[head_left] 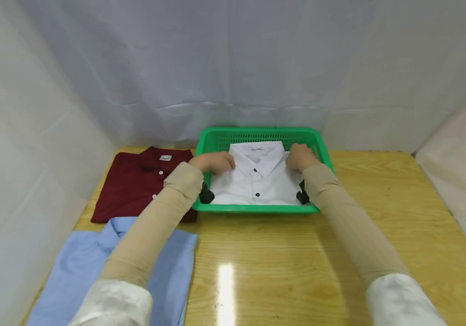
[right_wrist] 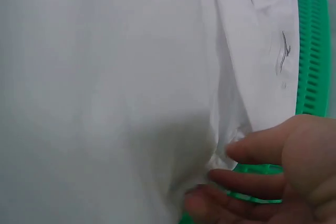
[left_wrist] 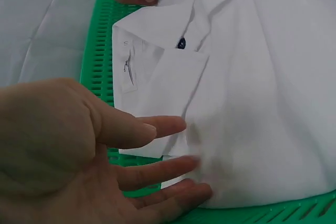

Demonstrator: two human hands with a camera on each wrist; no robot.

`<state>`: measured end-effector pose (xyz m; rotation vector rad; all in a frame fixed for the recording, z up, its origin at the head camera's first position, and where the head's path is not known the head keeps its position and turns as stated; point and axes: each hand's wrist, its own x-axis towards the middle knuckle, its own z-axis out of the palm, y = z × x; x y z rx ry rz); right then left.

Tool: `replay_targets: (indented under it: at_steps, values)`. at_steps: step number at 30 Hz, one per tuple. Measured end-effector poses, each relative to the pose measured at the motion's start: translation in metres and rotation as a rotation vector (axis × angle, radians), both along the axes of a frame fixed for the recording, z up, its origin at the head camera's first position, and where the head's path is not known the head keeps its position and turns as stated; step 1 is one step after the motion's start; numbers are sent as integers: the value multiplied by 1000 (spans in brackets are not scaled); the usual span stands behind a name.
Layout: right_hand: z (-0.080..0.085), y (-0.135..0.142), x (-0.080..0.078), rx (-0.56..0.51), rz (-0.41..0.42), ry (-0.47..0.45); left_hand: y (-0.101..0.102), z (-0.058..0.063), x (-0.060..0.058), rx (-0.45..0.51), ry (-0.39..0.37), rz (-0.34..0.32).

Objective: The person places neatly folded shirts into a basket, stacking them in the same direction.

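A folded white shirt (head_left: 257, 185), collar at the far side, lies in a green plastic basket (head_left: 257, 208). My left hand (head_left: 216, 162) is over its left shoulder; in the left wrist view its fingers are loosely extended, fingertips (left_wrist: 202, 190) right at the fabric beside the collar. At the opposite shoulder is my right hand (head_left: 300, 157). The right wrist view has its thumb and fingers (right_wrist: 247, 182) apart and slightly bent, at the shirt's edge near the collar. Some of the right fingertips are blurred against the cloth.
Left of the basket lies a folded dark red shirt (head_left: 135, 181) with white buttons. A folded light blue shirt (head_left: 171, 271) is nearer, partly under my left forearm. All stand on a wooden table (head_left: 257, 262), with pale curtains (head_left: 257, 59) behind and at both sides.
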<state>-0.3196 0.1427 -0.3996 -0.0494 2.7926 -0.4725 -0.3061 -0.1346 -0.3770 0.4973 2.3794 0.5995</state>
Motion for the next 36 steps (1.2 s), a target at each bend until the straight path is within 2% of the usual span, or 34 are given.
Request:
replay_targets:
  at_steps: [2, 4, 10, 13, 16, 19, 21, 23, 25, 28, 31, 33, 36]
  values:
    - [-1, 1, 1, 5, 0, 49, 1, 1, 1, -75, 42, -54]
    - [-2, 1, 2, 6, 14, 56, 1, 0, 2, -116, 52, -77]
    - [0, 0, -3, 19, 74, -96, 0, 1, 2, -124, -58, -72]
    - [9, 0, 0, -3, 92, -132, -1, 4, 2, -142, -53, -88]
    - [24, 0, 12, -47, 125, -158, -2, 10, 7, -175, -39, -115]
    - [40, 0, 30, -63, 171, -205, 1, 24, 23, -189, -36, -194]
    - [51, -1, 42, -28, 217, -257, 7, 34, 38, -197, -36, -280]
    - [60, -4, 55, 21, 296, -333, 13, 42, 55, -211, -56, -343]
    - [66, -5, 68, 68, 394, -402, 19, 45, 72, -242, -90, -374]
    - [68, -5, 88, 78, 513, -473, 21, 40, 92, -265, -101, -395]
    - [62, -2, 108, 56, 562, -463, 19, 27, 103, -227, -37, -416]
    - [56, 1, 119, 33, 576, -415, 15, 18, 107, -186, 28, -415]
    - [44, 4, 130, 28, 586, -288, 11, 7, 108, -128, 115, -395]
